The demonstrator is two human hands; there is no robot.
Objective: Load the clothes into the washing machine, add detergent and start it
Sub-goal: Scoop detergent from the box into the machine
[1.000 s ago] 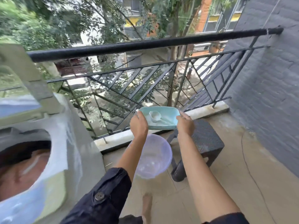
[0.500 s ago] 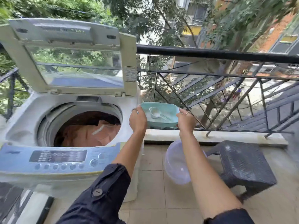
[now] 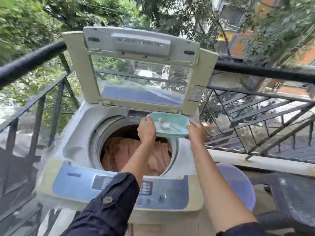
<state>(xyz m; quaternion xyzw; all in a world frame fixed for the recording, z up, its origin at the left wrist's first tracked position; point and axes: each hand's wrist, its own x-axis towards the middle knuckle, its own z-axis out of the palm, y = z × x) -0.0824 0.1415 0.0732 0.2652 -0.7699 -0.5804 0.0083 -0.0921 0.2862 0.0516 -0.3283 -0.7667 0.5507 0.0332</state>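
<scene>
**Detergent box held over the open washer**

The person holds a teal detergent box (image 3: 181,120) with both hands above the rear right edge of the drum opening. The grip of the left hand (image 3: 146,132) is clamped on the left end of the box, fingers curled over its rim. The grip of the right hand (image 3: 196,133) is clamped on the right end, and a ring shows on one finger. The box is tilted so that its inside faces the camera. A white scoop (image 3: 164,124) lies inside it, on white powder.

The top-loading washing machine (image 3: 78,133) stands on a balcony, and its lid (image 3: 141,43) is raised upright at the back. Pinkish-brown clothes (image 3: 119,154) fill the drum. The blue control panel (image 3: 73,181) runs along the front edge, partly hidden by the dark sleeve (image 3: 110,206) of the left arm.

To the right of the machine, a pale purple plastic basin (image 3: 238,184) is near the floor, just beside a dark stool (image 3: 296,201). A black metal railing (image 3: 265,74) runs behind the machine, with green trees beyond it.
</scene>
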